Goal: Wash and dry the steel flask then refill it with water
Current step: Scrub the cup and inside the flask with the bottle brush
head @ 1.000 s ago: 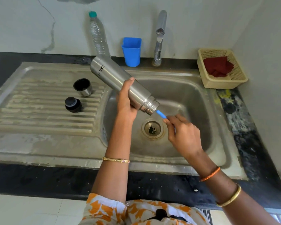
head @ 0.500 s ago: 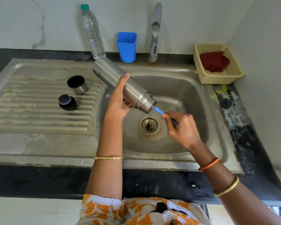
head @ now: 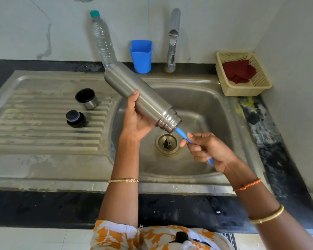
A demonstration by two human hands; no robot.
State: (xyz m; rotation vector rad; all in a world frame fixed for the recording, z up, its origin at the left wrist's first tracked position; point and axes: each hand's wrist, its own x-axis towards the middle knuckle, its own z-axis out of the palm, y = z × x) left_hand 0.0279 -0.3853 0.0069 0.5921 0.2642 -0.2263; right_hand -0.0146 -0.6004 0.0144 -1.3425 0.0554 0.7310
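Though tilted, flask (head: 143,98) between hands.

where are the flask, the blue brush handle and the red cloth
steel flask (head: 143,98), head view, middle of its body
blue brush handle (head: 180,132), head view, bare stretch between flask mouth and right hand
red cloth (head: 239,71), head view, centre of the bundle in the basket

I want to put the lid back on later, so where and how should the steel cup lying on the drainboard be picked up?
Grip the steel cup around its outer wall, coming down from above. It stands apart from the black stopper on the ribbed drainboard, open mouth up and slightly tilted, so fingers can close across the round wall. Both hands are busy now: left hand holds the flask.
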